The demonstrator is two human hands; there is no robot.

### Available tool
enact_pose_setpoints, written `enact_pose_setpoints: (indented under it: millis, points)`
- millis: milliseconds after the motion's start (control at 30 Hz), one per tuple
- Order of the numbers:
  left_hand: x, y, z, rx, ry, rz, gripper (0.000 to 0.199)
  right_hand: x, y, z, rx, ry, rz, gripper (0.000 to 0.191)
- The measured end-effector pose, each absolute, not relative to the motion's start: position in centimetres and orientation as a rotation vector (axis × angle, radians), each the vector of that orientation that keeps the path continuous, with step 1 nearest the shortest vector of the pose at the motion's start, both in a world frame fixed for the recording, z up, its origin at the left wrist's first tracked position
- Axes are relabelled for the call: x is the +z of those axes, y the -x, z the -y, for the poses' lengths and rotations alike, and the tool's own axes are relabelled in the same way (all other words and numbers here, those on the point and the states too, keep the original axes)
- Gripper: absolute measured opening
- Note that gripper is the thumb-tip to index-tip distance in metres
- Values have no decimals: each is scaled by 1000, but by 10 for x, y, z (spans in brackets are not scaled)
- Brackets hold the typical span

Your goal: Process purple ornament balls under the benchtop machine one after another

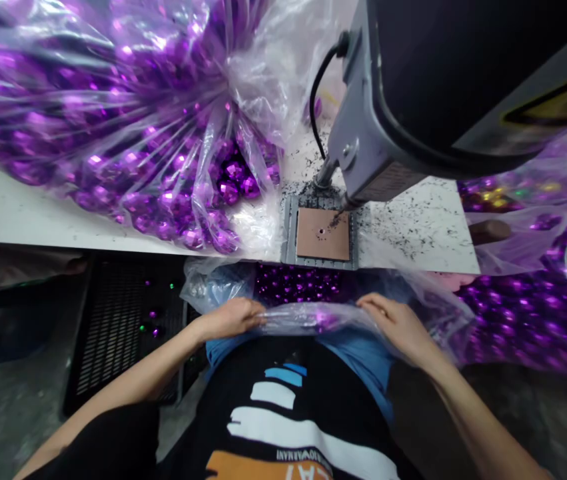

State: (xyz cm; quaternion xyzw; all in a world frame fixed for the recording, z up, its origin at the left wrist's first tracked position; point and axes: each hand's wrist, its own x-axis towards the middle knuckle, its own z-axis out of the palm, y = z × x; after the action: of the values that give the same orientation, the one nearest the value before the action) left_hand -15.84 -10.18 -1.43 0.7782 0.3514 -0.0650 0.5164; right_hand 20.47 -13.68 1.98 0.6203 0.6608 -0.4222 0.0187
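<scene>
Across my lap lies a clear plastic bag, its near edge stretched between my hands. My left hand is closed on the edge at the left. On the right, my right hand pinches the same edge. Purple faceted beads show inside the bag's opening, below the table's front edge. Just beyond stands a drill press, its tip over a brown square plate with a small hole, on a grey metal base.
A large plastic bag of purple balls covers the left of the white table. More purple beads lie in plastic at the right. Dark shavings surround the base. A black crate with a few loose beads stands lower left.
</scene>
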Motion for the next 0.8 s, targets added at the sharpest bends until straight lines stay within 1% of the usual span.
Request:
enact_pose_setpoints:
  millis: [67, 133, 267, 367, 433, 467, 533, 600, 700, 800]
  points:
    - [-25, 157, 94, -215, -1663, -880, 44, 5, -206, 135, -1210, -1969, -2059, 45]
    - [-35, 155, 88, -237, -1509, -885, 47, -3, -204, 135, -1134, -1948, -2114, 37]
    - [-48, 150, 87, -148, -1308, -872, 48, 4, -184, 140, -957, -1950, -2322, 46]
    - [-49, 149, 86, -116, -1244, -869, 48, 4, -164, 143, -950, -1794, -2515, 44]
    - [-42, 149, 83, -71, -1246, -864, 47, -3, -156, 144, -934, -1732, -2592, 45]
    - [-36, 149, 81, -22, -1262, -867, 47, -8, -155, 144, -914, -1741, -2612, 41]
    - [-21, 150, 76, 108, -1317, -893, 46, -13, -157, 143, -854, -1837, -2624, 33]
    - [-3, 150, 74, 199, -1371, -910, 44, -12, -162, 143, -788, -1962, -2622, 33]
    - [21, 148, 80, 96, -1404, -777, 41, -1, -168, 145, -780, -2003, -2644, 34]
    - [38, 148, 93, -64, -1421, -653, 40, 14, -167, 153, -901, -1912, -2644, 37]
